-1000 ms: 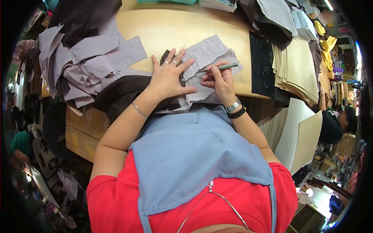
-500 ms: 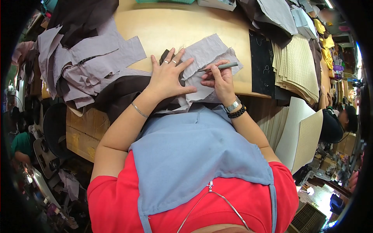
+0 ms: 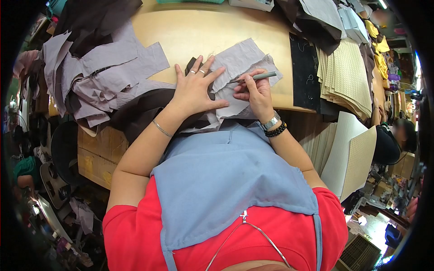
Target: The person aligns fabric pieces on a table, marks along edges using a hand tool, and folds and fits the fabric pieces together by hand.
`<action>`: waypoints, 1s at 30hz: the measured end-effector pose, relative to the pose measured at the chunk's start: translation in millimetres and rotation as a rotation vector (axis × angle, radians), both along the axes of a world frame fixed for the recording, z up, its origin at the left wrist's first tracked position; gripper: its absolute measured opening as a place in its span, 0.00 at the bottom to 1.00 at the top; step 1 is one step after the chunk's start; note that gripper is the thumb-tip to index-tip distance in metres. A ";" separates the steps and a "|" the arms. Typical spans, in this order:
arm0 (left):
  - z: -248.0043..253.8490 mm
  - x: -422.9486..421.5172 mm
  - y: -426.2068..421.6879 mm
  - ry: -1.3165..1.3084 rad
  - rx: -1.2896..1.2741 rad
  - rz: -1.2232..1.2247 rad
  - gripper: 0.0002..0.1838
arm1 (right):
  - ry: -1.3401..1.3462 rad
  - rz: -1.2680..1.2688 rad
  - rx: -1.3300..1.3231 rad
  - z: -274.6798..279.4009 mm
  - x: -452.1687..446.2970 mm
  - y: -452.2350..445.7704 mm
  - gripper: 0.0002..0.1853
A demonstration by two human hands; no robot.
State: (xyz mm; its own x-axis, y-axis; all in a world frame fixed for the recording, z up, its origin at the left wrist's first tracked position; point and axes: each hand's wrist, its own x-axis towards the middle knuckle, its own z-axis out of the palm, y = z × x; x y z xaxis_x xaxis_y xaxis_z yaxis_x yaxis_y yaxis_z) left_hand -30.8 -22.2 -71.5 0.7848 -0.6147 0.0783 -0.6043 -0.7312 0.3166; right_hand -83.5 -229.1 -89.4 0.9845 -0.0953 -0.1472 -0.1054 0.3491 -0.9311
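Observation:
My left hand (image 3: 194,91) lies flat with fingers spread, pressing on dark cloth and the edge of a grey-mauve fabric piece (image 3: 240,55). Two rings and a chain bracelet are on that side. In my right hand (image 3: 257,95) a grey pen (image 3: 265,76) is gripped between thumb and fingers, slanting with its tip toward the left. The tip rests at or just above the fabric; contact cannot be made out. A dark brown cloth (image 3: 147,101) runs beneath my left forearm, toward the table edge.
Grey-mauve fabric pieces (image 3: 106,63) are heaped at the left of the wooden table (image 3: 194,27). On the right lie a black strip (image 3: 304,72) and a stack of cream textured sheets (image 3: 346,74). A cardboard box (image 3: 97,151) stands below left. Another person (image 3: 389,142) is at far right.

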 end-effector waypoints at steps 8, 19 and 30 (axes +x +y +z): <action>0.5 -0.2 0.2 0.001 -0.002 0.001 0.52 | 0.047 0.060 -0.086 5.1 -0.5 1.2 0.09; 0.1 0.2 0.2 0.014 -0.015 -0.003 0.52 | 0.102 0.173 -0.121 12.1 5.6 -1.4 0.09; -0.6 0.1 -0.2 0.008 -0.014 -0.002 0.52 | 0.077 0.221 -0.121 11.6 8.0 -2.4 0.08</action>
State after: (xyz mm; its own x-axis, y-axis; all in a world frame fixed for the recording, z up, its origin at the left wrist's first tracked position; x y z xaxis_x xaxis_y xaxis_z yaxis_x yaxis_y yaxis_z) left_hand -30.7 -22.4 -72.1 0.7840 -0.6156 0.0802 -0.6034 -0.7252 0.3316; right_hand -75.5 -231.5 -77.8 0.9697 0.0996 -0.2232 -0.2391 0.1963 -0.9510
